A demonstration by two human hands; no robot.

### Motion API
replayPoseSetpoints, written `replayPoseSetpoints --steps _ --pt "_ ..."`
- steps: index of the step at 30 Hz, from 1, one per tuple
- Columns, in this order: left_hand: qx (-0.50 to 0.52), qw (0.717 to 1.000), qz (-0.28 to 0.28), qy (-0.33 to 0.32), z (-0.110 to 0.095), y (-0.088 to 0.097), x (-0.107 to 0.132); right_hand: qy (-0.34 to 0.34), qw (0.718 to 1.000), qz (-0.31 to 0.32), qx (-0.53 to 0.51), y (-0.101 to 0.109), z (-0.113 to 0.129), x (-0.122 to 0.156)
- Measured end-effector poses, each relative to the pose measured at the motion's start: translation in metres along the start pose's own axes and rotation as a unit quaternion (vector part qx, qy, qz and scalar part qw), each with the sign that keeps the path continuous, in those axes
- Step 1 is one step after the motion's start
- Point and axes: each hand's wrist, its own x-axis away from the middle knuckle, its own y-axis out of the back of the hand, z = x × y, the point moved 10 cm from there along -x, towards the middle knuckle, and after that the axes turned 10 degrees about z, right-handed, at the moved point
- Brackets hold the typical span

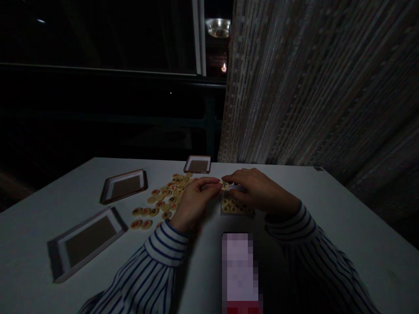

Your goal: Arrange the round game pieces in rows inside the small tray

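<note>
A round wooden Chinese chess piece [224,185] with a dark character is held up between my two hands. My left hand [193,200] pinches its left edge between thumb and index finger. From the other side, the fingertips of my right hand [257,187] close on the same piece. Under my right hand is a small box [225,213] with several pieces laid in rows, partly covered by the fingers. Left of it, a loose heap of pieces [172,200] with red and dark characters spreads over the white table [281,174], partly hidden by my left hand.
Three shallow trays lie around the heap: one tray [198,165] at the back edge, another tray [126,185] at left, a larger tray [90,240] nearer me. A phone [240,266], its screen blurred, lies in front. A string curtain [278,87] hangs behind the table.
</note>
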Motion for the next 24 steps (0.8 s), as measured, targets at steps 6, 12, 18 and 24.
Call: replayPoseSetpoints --steps 6,12,18,24 --pt "-0.01 1.0 0.016 0.006 -0.004 -0.01 -0.006 -0.015 1.0 0.009 0.005 0.001 -0.007 0.001" --pt "-0.031 0.999 0.036 0.009 -0.007 -0.018 -0.013 -0.029 0.999 0.015 0.01 0.005 -0.011 0.003" --pt "-0.048 0.996 0.069 0.025 -0.007 -0.025 -0.023 -0.053 0.998 0.025 0.022 0.005 -0.019 0.003" --pt "-0.055 0.994 0.093 0.03 -0.009 -0.031 -0.035 -0.072 0.997 0.011 0.021 0.01 -0.026 0.006"
